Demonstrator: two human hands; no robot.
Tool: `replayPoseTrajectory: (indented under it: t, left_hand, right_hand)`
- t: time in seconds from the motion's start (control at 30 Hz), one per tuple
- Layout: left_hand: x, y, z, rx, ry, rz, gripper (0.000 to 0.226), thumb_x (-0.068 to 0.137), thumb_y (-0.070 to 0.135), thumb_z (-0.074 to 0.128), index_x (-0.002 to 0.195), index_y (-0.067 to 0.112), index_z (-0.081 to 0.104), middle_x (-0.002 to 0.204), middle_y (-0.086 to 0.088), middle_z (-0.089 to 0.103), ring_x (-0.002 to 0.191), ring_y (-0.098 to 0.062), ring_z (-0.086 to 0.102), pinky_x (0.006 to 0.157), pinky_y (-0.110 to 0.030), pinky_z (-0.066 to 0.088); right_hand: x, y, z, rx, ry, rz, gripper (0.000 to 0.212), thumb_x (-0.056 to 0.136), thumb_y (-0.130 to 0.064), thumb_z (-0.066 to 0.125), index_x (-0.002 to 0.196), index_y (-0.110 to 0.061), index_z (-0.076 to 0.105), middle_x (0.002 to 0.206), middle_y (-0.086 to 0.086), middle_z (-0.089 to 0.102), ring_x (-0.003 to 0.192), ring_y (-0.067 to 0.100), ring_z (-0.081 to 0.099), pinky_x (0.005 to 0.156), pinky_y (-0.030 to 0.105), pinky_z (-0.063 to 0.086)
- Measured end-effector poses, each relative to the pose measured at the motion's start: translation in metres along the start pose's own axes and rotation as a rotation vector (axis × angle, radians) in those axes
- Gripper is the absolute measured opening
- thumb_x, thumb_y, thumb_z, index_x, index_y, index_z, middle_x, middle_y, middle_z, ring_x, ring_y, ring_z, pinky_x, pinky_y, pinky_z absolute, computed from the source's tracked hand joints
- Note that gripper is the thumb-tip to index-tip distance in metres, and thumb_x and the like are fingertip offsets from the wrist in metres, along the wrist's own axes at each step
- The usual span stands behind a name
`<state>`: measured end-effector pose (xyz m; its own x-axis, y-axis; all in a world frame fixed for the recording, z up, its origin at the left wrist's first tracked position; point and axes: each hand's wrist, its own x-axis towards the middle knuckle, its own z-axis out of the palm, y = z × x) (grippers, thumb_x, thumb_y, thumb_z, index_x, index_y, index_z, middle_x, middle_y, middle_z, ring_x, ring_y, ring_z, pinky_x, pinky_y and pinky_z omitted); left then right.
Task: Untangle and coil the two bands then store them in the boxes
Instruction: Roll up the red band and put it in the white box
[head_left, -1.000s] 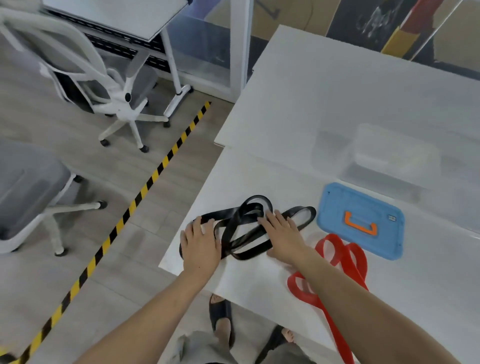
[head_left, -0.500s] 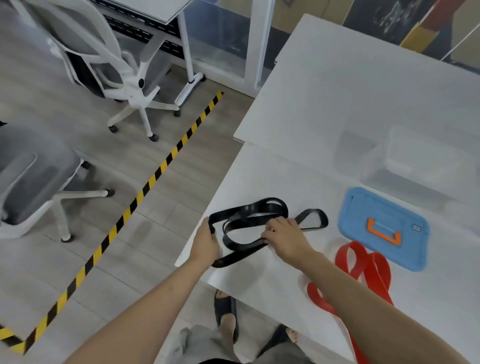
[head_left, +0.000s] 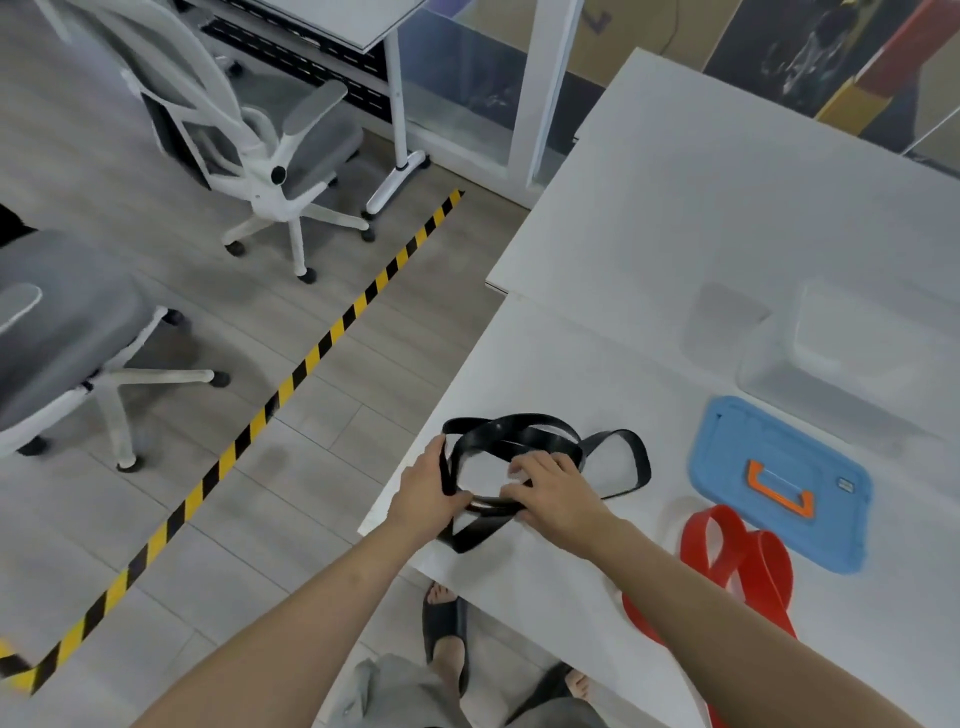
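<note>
At the worktop's (head_left: 649, 364) near left corner, the left hand (head_left: 427, 493) was clamped on the left side of the black band (head_left: 519, 423), thumb and fingers wrapped round one strand. The band lay in tangled loops by the edge. The right hand (head_left: 553, 491), close beside the left, curled down over the crossing strands and gripped them, hiding the knot beneath its palm. Farther right, the red band (head_left: 727, 545) lay partly covered by the right forearm and ran out of view at the bottom. Just beyond it sat a blue lid (head_left: 779, 467), and behind that a clear box (head_left: 831, 338), faint and hard to make out.
</note>
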<state>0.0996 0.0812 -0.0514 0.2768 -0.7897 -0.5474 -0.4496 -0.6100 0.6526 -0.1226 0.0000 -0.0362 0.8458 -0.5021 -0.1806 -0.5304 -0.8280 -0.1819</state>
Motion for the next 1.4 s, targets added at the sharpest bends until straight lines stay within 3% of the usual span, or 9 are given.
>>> replayPoseTrajectory:
  t: [0.13,0.23,0.37,0.53,0.8,0.97,1.17,1.3,1.4]
  left_hand:
    - [-0.003,-0.002,-0.001,0.024,0.016,-0.055,0.083,0.086,0.022,0.058,0.157,0.031,0.016,0.115,0.001,0.062,0.102,-0.031,0.065,0.086,-0.049,0.058]
    - [-0.007,-0.002,-0.007,0.06,-0.054,-0.001,0.069,0.086,0.003,0.055,0.148,0.03,0.04,0.118,0.002,0.063,0.104,-0.025,0.062,0.088,-0.044,0.056]
    - [-0.007,-0.017,-0.011,0.162,-0.095,0.125,0.08,0.078,-0.006,0.039,0.137,0.048,0.047,0.129,0.009,0.059,0.114,-0.024,0.055,0.092,-0.048,0.054]
    - [-0.015,-0.007,-0.014,0.431,-0.094,0.23,0.085,0.088,-0.008,0.037,0.147,0.052,0.042,0.16,0.007,0.028,0.143,-0.027,0.022,0.113,-0.044,0.028]
    - [-0.025,-0.013,-0.002,0.498,-0.168,0.117,0.085,0.091,-0.003,0.046,0.15,0.056,0.034,0.155,-0.005,0.025,0.138,-0.031,0.029,0.093,-0.042,0.05]
    - [-0.028,-0.019,-0.005,0.517,-0.185,0.185,0.087,0.089,-0.006,0.046,0.153,0.051,0.034,0.151,-0.004,0.03,0.137,-0.029,0.031,0.101,-0.038,0.048]
    - [-0.031,-0.018,-0.011,0.298,-0.114,0.121,0.073,0.093,-0.012,0.049,0.149,0.035,0.05,0.146,-0.019,0.041,0.109,-0.029,0.048,0.098,-0.037,0.049]
    - [-0.031,-0.012,-0.026,0.215,-0.015,0.088,0.069,0.096,-0.012,0.045,0.152,0.027,0.047,0.131,-0.013,0.045,0.104,-0.025,0.048,0.089,-0.027,0.041]
    - [-0.032,-0.002,-0.042,0.181,0.017,0.108,0.066,0.1,-0.006,0.04,0.156,0.027,0.04,0.121,-0.006,0.039,0.099,-0.024,0.05,0.085,-0.018,0.037]
  right_hand:
    - [0.018,0.0,-0.015,0.033,-0.149,0.158,0.109,0.072,-0.054,0.088,0.161,-0.031,0.03,0.176,0.014,0.015,0.164,0.035,0.015,0.13,0.063,0.017]
    - [0.037,0.008,-0.023,0.07,-0.314,0.185,0.142,0.07,-0.066,0.086,0.168,-0.032,-0.011,0.178,0.007,-0.017,0.165,0.032,-0.016,0.131,0.061,-0.006]
    - [0.045,0.017,-0.029,0.092,-0.416,0.167,0.145,0.064,-0.073,0.085,0.168,-0.034,-0.009,0.179,0.005,0.006,0.166,0.031,0.002,0.133,0.056,-0.001]
    - [0.013,0.028,-0.016,-0.025,-0.41,0.135,0.138,0.063,-0.063,0.091,0.168,-0.026,0.01,0.176,0.008,0.019,0.16,0.03,0.024,0.131,0.054,0.011]
    - [0.016,0.028,-0.006,-0.001,-0.219,0.212,0.107,0.071,-0.048,0.091,0.158,-0.029,0.031,0.166,0.01,0.028,0.147,0.035,0.042,0.116,0.05,0.03]
    - [0.03,0.028,-0.002,-0.043,-0.288,0.126,0.14,0.072,-0.049,0.092,0.169,-0.029,-0.007,0.18,0.004,0.0,0.166,0.029,0.008,0.132,0.058,0.013]
    - [0.036,0.025,-0.003,-0.042,-0.304,0.134,0.097,0.086,-0.041,0.083,0.164,-0.023,0.028,0.15,0.004,0.056,0.131,0.033,0.056,0.106,0.045,0.044]
    - [0.051,0.02,-0.011,-0.102,-0.258,0.154,0.032,0.104,-0.022,0.051,0.135,-0.021,0.057,0.12,0.002,0.071,0.104,0.03,0.061,0.086,0.04,0.04]
    - [0.055,0.01,-0.034,-0.033,-0.264,0.186,0.019,0.107,-0.025,0.046,0.105,-0.021,0.063,0.098,0.001,0.072,0.087,0.028,0.058,0.073,0.037,0.033]
